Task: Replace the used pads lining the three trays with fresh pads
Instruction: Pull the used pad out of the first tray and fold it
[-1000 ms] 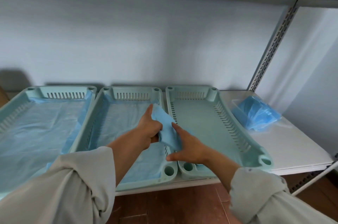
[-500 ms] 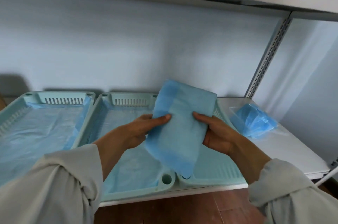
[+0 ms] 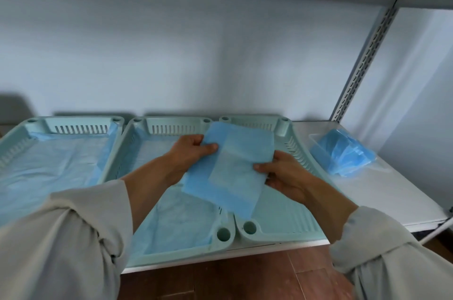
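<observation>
Three pale green trays stand side by side on a white shelf. The left tray [image 3: 14, 138] and the middle tray [image 3: 221, 234] each hold a spread blue pad. The right tray [image 3: 289, 221] shows a bare floor. Above the gap between the middle and right trays I hold a folded blue pad [image 3: 232, 169], partly unfolded. My left hand [image 3: 191, 150] pinches its left edge, thumb on top. My right hand [image 3: 282, 172] grips its right edge.
A clear bag of folded blue pads [image 3: 343, 152] lies on the shelf [image 3: 380, 192] right of the trays. A slotted metal upright [image 3: 362, 59] rises at the back right. Another shelf runs overhead. A wooden floor [image 3: 232, 277] shows below.
The pad, a small bundle low over the trays a second ago, was lifted and is opening out between my hands. My hands have moved apart along its edges.
</observation>
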Available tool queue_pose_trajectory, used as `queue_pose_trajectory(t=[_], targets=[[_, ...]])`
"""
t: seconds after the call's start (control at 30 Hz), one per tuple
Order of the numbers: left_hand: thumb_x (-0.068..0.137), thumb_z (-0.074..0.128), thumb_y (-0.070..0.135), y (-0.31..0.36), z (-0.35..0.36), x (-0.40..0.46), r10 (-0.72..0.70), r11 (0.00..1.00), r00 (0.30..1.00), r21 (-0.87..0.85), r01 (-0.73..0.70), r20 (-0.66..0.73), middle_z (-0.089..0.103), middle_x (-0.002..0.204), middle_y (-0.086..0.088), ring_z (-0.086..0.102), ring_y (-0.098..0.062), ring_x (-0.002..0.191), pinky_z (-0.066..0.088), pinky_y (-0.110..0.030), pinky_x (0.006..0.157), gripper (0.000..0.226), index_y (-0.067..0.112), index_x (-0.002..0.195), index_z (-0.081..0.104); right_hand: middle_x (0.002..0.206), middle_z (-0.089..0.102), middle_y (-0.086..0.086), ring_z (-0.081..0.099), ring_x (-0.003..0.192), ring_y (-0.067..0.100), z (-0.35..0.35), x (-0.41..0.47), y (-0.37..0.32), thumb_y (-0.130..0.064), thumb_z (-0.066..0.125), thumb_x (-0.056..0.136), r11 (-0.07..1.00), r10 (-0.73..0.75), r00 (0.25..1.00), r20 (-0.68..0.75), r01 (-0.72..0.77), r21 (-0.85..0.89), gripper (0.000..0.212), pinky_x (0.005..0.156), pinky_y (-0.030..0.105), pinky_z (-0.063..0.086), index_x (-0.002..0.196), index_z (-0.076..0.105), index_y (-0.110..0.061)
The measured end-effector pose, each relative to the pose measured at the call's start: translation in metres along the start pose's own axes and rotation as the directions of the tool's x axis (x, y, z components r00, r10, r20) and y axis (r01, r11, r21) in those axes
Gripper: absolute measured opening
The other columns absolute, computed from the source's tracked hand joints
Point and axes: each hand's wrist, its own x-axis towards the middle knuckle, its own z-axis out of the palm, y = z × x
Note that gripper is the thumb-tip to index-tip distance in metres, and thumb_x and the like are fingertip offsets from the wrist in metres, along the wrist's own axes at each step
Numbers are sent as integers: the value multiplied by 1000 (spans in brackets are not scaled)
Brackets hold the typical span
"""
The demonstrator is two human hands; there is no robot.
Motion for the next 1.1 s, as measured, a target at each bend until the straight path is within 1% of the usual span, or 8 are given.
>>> queue_pose_trajectory(t=[0.17, 0.3, 0.4, 0.5, 0.67, 0.8, 0.93, 1.1], targets=[[84, 66, 9, 7, -2, -3, 177, 962, 976, -184, -199, -127, 72, 94, -2, 67, -19, 88, 52, -33, 85, 12, 14, 94, 70, 99, 70, 5, 66, 88, 14, 5, -3, -16, 11, 62, 81, 955, -292, 952, -89, 295, 19, 63, 80, 28, 54, 133, 49, -22], [84, 65, 41, -26, 0, -18, -123, 992, 991, -40, 121, -52, 59, 124, -2, 54, -19, 115, 39, -40, 101, 49, 11, 121, 59, 123, 60, -2, 57, 107, 18, 4, -9, 12, -24, 67, 86, 977, -39, 996, -82, 21, -211, 55, 100, 37, 36, 137, 46, -28], [84, 65, 42, -51, 3, -23, -315, 948, 947, -54, 313, -52, 52, 137, -5, 47, -25, 126, 32, -46, 108, 61, 10, 134, 51, 138, 50, 8, 53, 114, 23, 5, -13, 33, -18, 60, 91, 927, 2, 982, -187, -72, -368, 51, 69, 19, 37, 140, 46, -17], [85, 67, 33, -55, 4, -24, -348, 937, 935, -9, 349, -73, 52, 133, -7, 49, -25, 121, 38, -36, 94, 55, 9, 131, 52, 133, 54, 10, 53, 106, 20, 4, -15, 37, -10, 59, 89, 907, 23, 980, -197, -104, -409, 47, 57, 17, 31, 136, 51, -15], [82, 69, 36, -47, -6, -22, -507, 846, 862, 177, 502, -19, 41, 65, 0, 31, -10, 51, 23, -20, 43, 30, 13, 95, 55, 133, 55, 11, 53, 104, 19, -1, -21, 30, -9, 61, 89, 861, 96, 983, -158, -162, -482, 50, 71, 20, 35, 137, 48, -11], [85, 67, 37, -41, -8, -24, -624, 772, 780, 195, 605, 47, 38, 41, 6, 28, -3, 30, 17, -12, 33, 28, 16, 79, 49, 122, 62, 15, 54, 96, 18, 1, -22, 23, -11, 66, 86, 794, 99, 974, -202, -200, -574, 38, 77, 24, 38, 121, 59, 2], [90, 61, 28, -13, -8, -21, -551, 834, 825, 55, 549, 127, 60, 42, 4, 52, -4, 29, 31, -8, 32, 23, 13, 75, 55, 101, 68, 8, 60, 94, 21, 10, -11, 3, -14, 70, 82, 731, -170, 958, -230, -33, -681, 13, 82, 31, 45, 95, 70, -12], [90, 62, 26, 11, -1, -12, -154, 916, 985, -385, 115, -73, 74, 78, -7, 72, -14, 65, 57, -23, 49, 19, 9, 97, 62, 69, 63, -2, 59, 52, 6, 28, -9, -26, -13, 64, 87, 846, -460, 849, -260, 330, -419, 3, 50, 16, 49, 86, 62, -15]])
